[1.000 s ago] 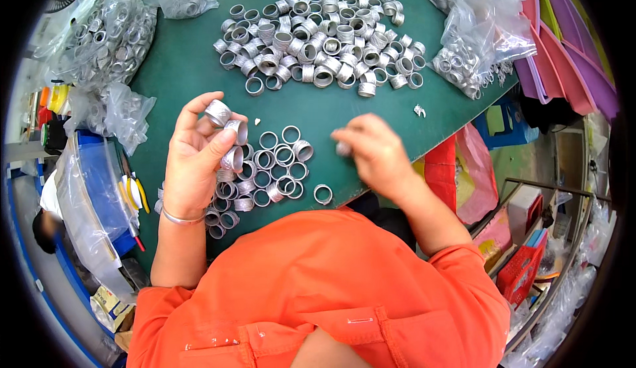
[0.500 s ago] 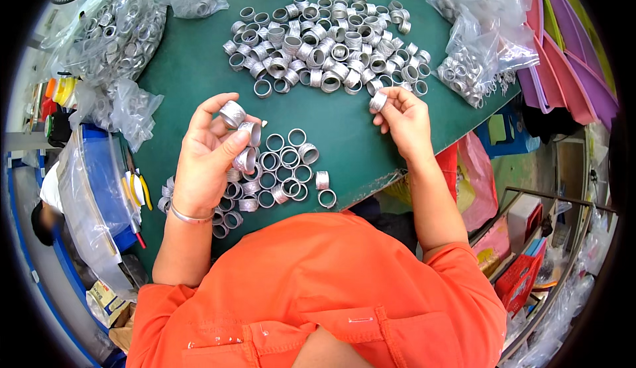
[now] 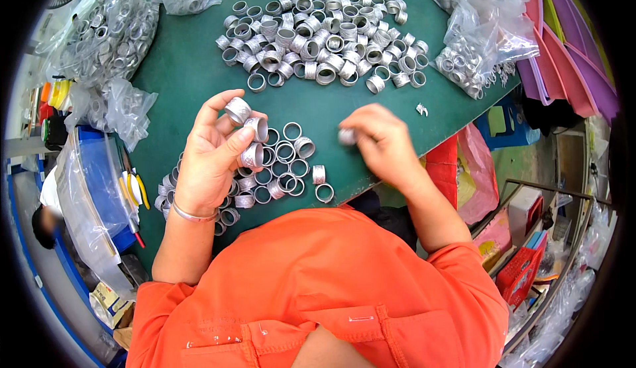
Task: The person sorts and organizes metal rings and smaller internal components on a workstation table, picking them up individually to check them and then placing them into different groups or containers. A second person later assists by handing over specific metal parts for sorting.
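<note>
My left hand [image 3: 213, 144] is closed on three wide silver-coloured rings [image 3: 238, 110], stacked in a slanting row along the fingers and thumb. Between the fingertips of my right hand [image 3: 384, 141] is another wide ring [image 3: 346, 136], blurred by motion and apart from the left hand. A smaller group of rings [image 3: 299, 168] lies on the green tabletop [image 3: 179, 56] beside and partly behind the left hand, some upright, some on their sides. Farther off is a large heap of similar rings [image 3: 324, 40]. A small, light metal piece [image 3: 422, 109] lies right of my right hand.
Clear bags of metal parts sit at the far left [image 3: 119, 33] and far right [image 3: 460, 70] of the table. Pink and purple plastic bins [image 3: 563, 70] stand beyond the right edge. Yellow-handled pliers [image 3: 142, 189] are at the left, and a red basket [image 3: 520, 272] is at lower right.
My right hand has moved left and nearer to me with its ring, toward the left hand. The small metal piece now shows on the table. The left hand keeps its three rings.
</note>
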The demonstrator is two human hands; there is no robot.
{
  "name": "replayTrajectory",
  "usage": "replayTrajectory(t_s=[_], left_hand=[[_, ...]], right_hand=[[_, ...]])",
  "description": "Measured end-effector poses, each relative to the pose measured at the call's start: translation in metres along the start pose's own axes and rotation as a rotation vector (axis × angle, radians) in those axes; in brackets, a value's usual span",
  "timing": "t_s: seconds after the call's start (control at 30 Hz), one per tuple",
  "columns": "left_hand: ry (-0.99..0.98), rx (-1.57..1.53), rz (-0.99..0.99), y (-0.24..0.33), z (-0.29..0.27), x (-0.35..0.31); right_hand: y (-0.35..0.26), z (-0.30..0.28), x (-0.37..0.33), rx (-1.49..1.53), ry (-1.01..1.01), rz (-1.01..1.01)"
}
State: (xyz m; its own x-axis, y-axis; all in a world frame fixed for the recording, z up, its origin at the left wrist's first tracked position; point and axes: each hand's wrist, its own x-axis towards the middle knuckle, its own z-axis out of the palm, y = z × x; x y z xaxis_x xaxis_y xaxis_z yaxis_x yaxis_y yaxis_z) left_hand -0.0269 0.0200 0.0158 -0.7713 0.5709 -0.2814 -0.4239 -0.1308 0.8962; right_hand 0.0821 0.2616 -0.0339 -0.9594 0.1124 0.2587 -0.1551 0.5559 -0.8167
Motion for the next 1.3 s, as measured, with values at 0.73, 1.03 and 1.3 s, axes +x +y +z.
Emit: replayTrajectory(t_s=[0.73,1.03,1.3], left_hand=[[-0.003,-0.026,0.005,-0.002,0.001,0.0],[0.012,-0.028,0.0,0.001,0.004,-0.002],[-0.004,-0.034,-0.013,0.003,0.005,-0.003]], right_hand=[[0.002,-0.017,0.019,0.526,0.191,0.431],[0.005,0.014,0.022,-0.044,0.143,-0.145],[0.041,-0.008,0.065,-0.313,0.271,0.103]])
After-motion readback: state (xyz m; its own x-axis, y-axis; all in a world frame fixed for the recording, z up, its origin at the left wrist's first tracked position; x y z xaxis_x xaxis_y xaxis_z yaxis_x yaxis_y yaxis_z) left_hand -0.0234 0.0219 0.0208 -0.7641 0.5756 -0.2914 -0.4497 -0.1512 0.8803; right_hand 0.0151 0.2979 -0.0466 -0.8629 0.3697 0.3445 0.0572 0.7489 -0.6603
